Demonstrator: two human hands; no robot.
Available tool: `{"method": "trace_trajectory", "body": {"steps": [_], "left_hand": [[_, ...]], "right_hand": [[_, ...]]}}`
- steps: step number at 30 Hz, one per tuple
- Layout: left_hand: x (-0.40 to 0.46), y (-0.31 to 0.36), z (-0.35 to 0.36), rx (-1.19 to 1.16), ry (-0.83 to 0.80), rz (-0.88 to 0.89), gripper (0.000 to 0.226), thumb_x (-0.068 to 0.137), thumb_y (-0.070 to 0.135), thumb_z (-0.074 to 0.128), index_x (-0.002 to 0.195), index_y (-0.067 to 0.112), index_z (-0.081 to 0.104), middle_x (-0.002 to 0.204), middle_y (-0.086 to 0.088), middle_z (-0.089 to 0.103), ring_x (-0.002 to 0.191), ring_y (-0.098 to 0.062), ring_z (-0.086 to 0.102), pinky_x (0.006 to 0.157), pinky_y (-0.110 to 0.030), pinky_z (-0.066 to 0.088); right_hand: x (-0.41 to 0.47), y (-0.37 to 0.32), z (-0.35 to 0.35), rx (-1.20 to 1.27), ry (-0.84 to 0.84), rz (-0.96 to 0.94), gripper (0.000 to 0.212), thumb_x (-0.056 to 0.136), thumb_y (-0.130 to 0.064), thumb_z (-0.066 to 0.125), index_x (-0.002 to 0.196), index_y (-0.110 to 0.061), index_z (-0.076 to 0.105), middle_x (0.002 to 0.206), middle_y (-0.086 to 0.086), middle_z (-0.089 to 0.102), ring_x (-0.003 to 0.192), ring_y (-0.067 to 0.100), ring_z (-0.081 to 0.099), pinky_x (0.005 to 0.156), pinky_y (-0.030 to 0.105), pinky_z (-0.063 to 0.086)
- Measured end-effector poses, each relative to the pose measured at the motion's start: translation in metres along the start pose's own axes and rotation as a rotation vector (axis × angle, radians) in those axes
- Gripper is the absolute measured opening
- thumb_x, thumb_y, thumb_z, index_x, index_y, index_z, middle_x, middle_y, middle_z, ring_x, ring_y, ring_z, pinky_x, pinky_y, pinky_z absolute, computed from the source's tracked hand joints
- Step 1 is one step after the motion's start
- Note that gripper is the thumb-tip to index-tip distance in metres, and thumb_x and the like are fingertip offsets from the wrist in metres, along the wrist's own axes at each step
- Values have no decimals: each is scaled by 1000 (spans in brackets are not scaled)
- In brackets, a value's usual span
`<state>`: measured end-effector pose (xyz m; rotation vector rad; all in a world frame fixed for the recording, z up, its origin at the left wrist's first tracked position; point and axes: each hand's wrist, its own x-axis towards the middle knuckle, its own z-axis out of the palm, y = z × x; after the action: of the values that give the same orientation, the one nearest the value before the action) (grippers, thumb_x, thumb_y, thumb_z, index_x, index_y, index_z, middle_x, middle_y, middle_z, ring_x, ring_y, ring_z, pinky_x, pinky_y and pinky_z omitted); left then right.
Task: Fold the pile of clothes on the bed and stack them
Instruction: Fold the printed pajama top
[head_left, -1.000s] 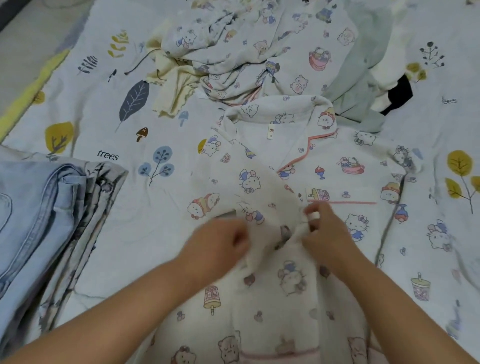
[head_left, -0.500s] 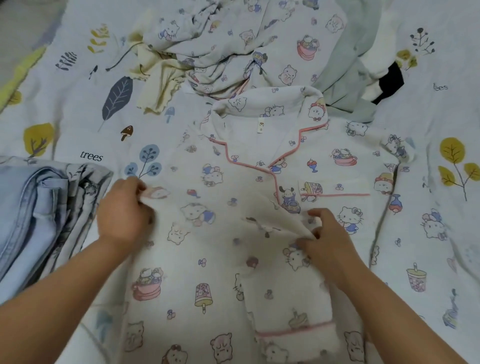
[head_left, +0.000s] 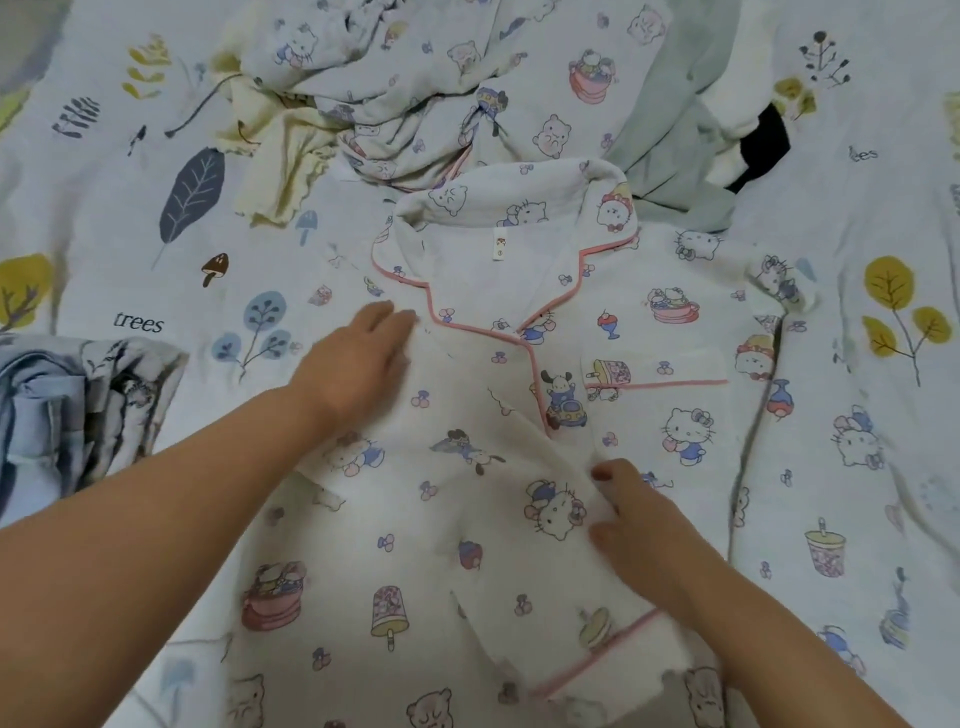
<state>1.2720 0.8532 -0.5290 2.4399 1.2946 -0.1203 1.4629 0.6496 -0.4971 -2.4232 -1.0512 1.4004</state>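
Pyjama top (head_left: 519, 467) lies face up on bed (head_left: 883, 182), sleeve folded across its front; right hand (head_left: 631, 512) pinches the sleeve edge near centre; left hand (head_left: 353, 364) flat, fingers straight, pressing the fold by the shoulder; looks like mid-fold, first side in; next probably needs the other side brought over, then halving; folded stack (head_left: 78, 405) waits at left; unfolded pile (head_left: 441, 93) beyond the collar.

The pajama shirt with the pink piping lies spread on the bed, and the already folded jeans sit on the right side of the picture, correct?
Not quite: the head view shows the folded jeans at the left edge. The pajama shirt with pink piping does lie spread on the bed.
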Motion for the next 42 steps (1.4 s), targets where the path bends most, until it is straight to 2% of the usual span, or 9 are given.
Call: {"method": "trace_trajectory", "body": {"steps": [8,12,17,19,21,24,28,35,42], "left_hand": [[-5,25,28,203,-58,-204,64,95,48,26,148,14,14,156,-16,11,136,-39,24,109,-50,23],[-43,71,53,130,3,107,68,92,55,21,149,17,18,156,-12,10,142,-37,14,112,-54,9],[-69,75,75,279,-211,288,66,88,61,4,145,27,-7,154,-4,-9,143,-34,-3,113,-50,0],[-69,76,81,292,-241,208,64,86,61,-6,135,31,-32,149,0,-31,138,-26,-27,112,-44,-14],[-69,89,79,275,-235,156,65,94,55,7,140,26,-28,154,-3,-25,142,-26,-21,114,-45,-10],[-72,119,71,188,-171,171,64,98,46,21,150,18,-1,158,-9,-7,145,-27,-3,116,-44,-2],[-82,159,77,102,-203,234,61,98,41,27,150,20,3,158,-5,-6,145,-21,-3,116,-41,-2],[-101,212,76,-82,-237,239,43,99,40,29,132,18,44,145,-1,37,134,-17,31,111,-32,20],[-138,265,32,-1064,-471,-2,32,76,48,62,103,35,51,94,8,63,74,-4,63,65,-22,53]], "right_hand": [[6,8,-8,-713,442,-1,38,90,-13,49,127,-14,40,115,7,54,107,27,49,80,33,38],[5,9,26,-606,491,-335,69,65,-27,80,128,-11,57,129,21,56,120,37,53,94,54,43],[13,41,35,-677,75,-327,66,100,-39,30,143,-28,-18,150,4,-27,144,27,-13,110,49,-17],[13,40,23,-610,168,-414,52,96,-24,45,146,-17,30,154,13,21,139,35,25,114,54,18],[11,40,4,-470,457,-384,28,88,-10,55,115,-7,61,116,14,57,106,34,53,89,42,45],[10,58,-26,-361,671,-37,27,87,-15,50,113,-8,53,106,11,51,97,28,46,74,35,36],[6,82,-39,-361,420,339,45,86,-35,51,121,-12,36,119,12,45,109,30,44,78,36,36],[-19,93,-70,-283,410,219,15,93,-11,38,102,-7,49,102,15,60,85,30,58,66,29,39],[-71,44,-121,243,367,74,18,83,4,46,98,2,56,88,21,63,43,26,64,43,37,55]]}}
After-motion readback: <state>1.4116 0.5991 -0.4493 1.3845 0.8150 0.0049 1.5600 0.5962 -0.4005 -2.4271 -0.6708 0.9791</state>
